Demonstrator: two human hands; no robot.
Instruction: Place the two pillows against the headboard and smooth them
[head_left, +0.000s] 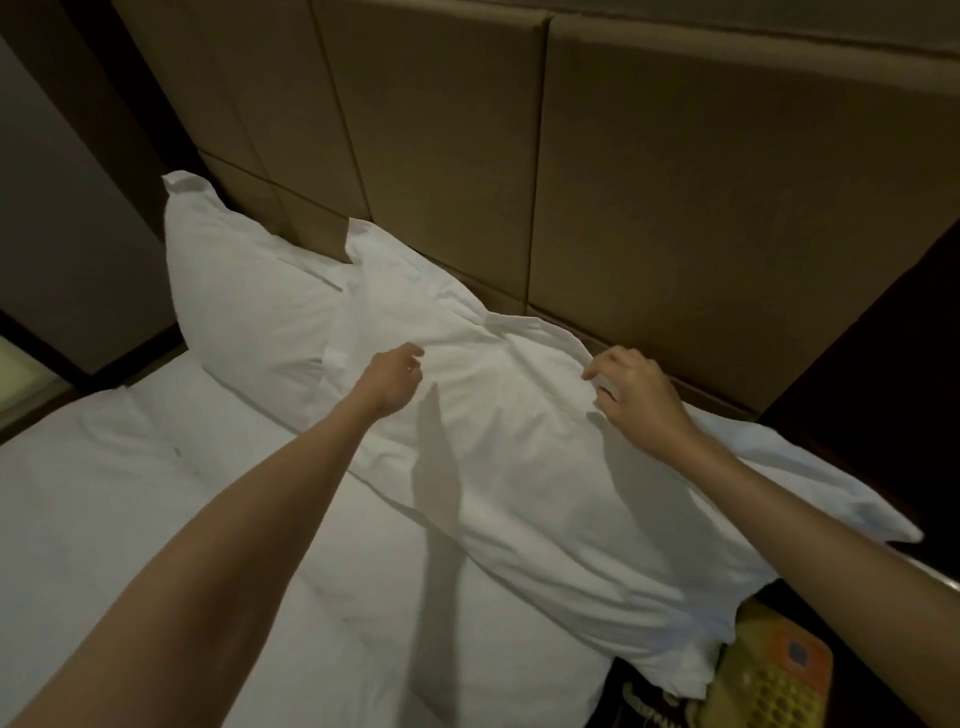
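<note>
Two white pillows lie at the head of the bed. The far pillow (249, 291) leans against the tan padded headboard (675, 182) at the left. The near pillow (519, 467) lies in front of the headboard, overlapping the far one and hanging past the bed's right edge. My left hand (392, 382) rests on the near pillow's upper left part, fingers curled into the fabric. My right hand (636, 397) pinches the pillowcase at the pillow's top edge, close to the headboard.
A white sheet (156, 493) covers the mattress at the lower left. A yellow telephone (769, 675) sits on a dark nightstand at the lower right, partly under the near pillow's corner. A dark wall panel (883, 364) stands to the right of the headboard.
</note>
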